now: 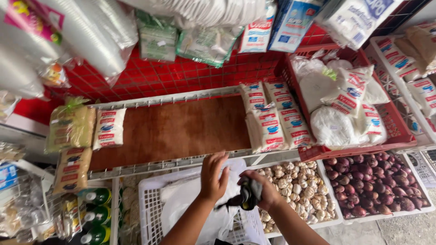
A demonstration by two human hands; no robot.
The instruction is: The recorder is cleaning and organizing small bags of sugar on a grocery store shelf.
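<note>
My right hand (pixel 265 190) is closed around a crumpled dark cloth (pixel 247 196) held above a white plastic basket (pixel 147 199). My left hand (pixel 212 176) hovers beside it with fingers spread, holding nothing, close to the cloth. A white plastic bag (pixel 190 199) lies inside the basket under both hands. Just beyond the hands is a brown wooden shelf (pixel 177 129) with a white wire rail along its edge.
White sugar bags (pixel 272 120) are stacked on the shelf's right, one more bag (pixel 109 128) and noodle packs (pixel 70 127) on its left. A red crate (pixel 399 131) holds white sacks. Trays of garlic (pixel 299 188) and red onions (pixel 377 183) sit at right; green bottles (pixel 95 213) at lower left.
</note>
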